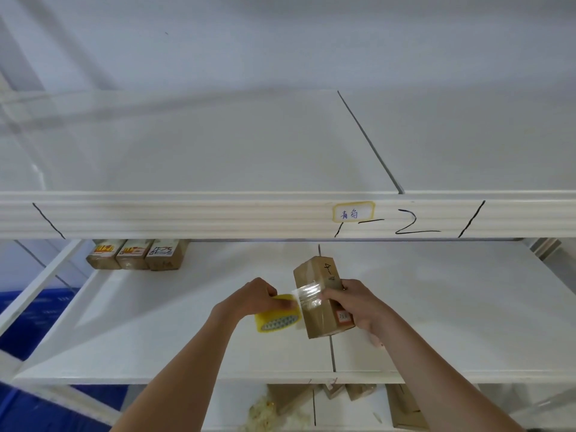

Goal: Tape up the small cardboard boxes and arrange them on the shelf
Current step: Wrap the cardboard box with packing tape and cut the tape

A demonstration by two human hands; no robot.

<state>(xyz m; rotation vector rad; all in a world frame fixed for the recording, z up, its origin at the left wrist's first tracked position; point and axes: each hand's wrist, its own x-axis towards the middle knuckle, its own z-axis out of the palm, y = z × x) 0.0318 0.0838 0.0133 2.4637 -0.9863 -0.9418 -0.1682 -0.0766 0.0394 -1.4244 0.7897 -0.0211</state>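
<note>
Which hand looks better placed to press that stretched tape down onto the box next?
The right hand. It already grips the box, with its fingers beside the clear tape strip crossing the box. The left hand is busy holding the yellow tape roll.

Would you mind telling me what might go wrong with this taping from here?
1. The clear tape strip is stretched in mid-air between the yellow tape roll, held by the left hand, and the small brown cardboard box; it may wrinkle or stick to itself.
2. The right hand holds the box above the white shelf; pulling could twist it loose.
</note>
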